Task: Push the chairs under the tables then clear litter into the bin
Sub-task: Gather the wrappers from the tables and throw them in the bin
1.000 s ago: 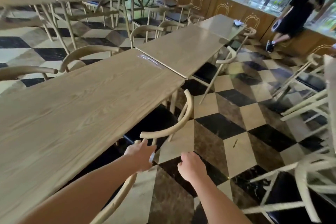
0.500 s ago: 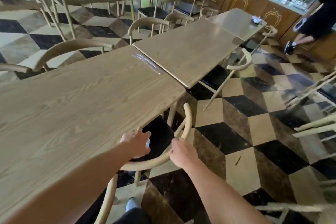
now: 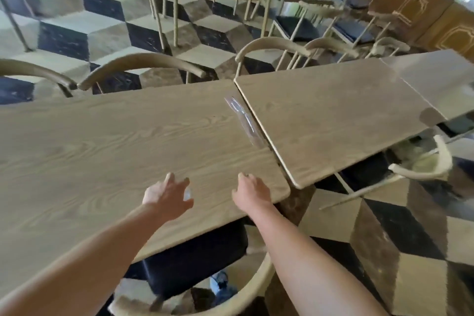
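Note:
My left hand [image 3: 166, 195] hovers over the near edge of the long wooden table [image 3: 102, 149] with its fingers apart. A small pale thing shows by its thumb; I cannot tell whether it is held. My right hand [image 3: 250, 192] rests on the same edge near the table's corner and holds nothing. Below my arms a chair with a black seat [image 3: 195, 264] sits tucked under the table, its curved back [image 3: 259, 287] at the bottom. A clear plastic wrapper [image 3: 243, 120] lies on the table by the gap beside the second table [image 3: 333, 115].
A chair [image 3: 423, 169] sticks out at an angle from the second table on the right. Curved chair backs [image 3: 141, 64] line the far side. More tables and chairs stand beyond on the checkered floor [image 3: 384, 226]. Wooden panelling [image 3: 423, 13] runs at the far right.
The chair has slid under the table. Both hands have left its back and moved up over the table edge. My view has swung left and down.

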`<state>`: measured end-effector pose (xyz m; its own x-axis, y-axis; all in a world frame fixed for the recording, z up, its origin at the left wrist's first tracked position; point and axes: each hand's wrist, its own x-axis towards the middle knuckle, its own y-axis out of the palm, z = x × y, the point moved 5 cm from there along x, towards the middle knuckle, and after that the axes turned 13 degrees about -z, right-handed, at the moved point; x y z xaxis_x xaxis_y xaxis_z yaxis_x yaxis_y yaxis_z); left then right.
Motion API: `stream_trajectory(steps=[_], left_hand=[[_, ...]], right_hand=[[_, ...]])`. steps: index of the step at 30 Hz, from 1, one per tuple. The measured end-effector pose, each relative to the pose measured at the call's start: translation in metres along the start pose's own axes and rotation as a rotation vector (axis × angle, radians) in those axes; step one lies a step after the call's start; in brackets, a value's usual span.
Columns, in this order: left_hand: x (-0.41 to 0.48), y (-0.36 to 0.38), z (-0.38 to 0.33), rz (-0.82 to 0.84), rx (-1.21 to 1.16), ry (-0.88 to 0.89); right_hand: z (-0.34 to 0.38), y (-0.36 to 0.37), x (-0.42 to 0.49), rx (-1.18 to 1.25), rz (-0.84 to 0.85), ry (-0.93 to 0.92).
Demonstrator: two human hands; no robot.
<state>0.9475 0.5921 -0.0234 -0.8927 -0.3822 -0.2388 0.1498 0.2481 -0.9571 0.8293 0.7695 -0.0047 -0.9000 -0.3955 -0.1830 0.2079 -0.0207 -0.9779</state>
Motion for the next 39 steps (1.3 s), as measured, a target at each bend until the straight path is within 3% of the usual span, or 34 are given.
stream_trajectory(steps=[6, 15, 21, 24, 27, 35, 39], left_hand=[[0.050, 0.023, -0.026, 0.003, -0.057, -0.270], [0.084, 0.044, -0.049, 0.024, -0.043, -0.340], [0.071, 0.062, -0.032, 0.052, -0.066, -0.430], [0.048, 0.067, -0.020, 0.084, -0.049, -0.471], [0.016, 0.072, -0.003, 0.112, -0.051, -0.508], [-0.086, 0.043, 0.066, 0.021, -0.127, -0.590], [-0.172, 0.025, 0.114, -0.079, -0.149, -0.620]], right_hand=[[-0.034, 0.010, 0.137, 0.086, -0.014, 0.008], [-0.044, 0.031, 0.260, 0.124, -0.069, -0.044], [-0.046, 0.071, 0.289, 0.064, -0.099, -0.040], [-0.047, 0.086, 0.274, 0.176, -0.188, 0.016], [-0.035, 0.105, 0.246, 0.280, -0.120, 0.089], [0.100, 0.117, 0.071, -0.038, 0.147, -0.641], [0.174, 0.133, -0.041, -0.104, 0.283, -0.810]])
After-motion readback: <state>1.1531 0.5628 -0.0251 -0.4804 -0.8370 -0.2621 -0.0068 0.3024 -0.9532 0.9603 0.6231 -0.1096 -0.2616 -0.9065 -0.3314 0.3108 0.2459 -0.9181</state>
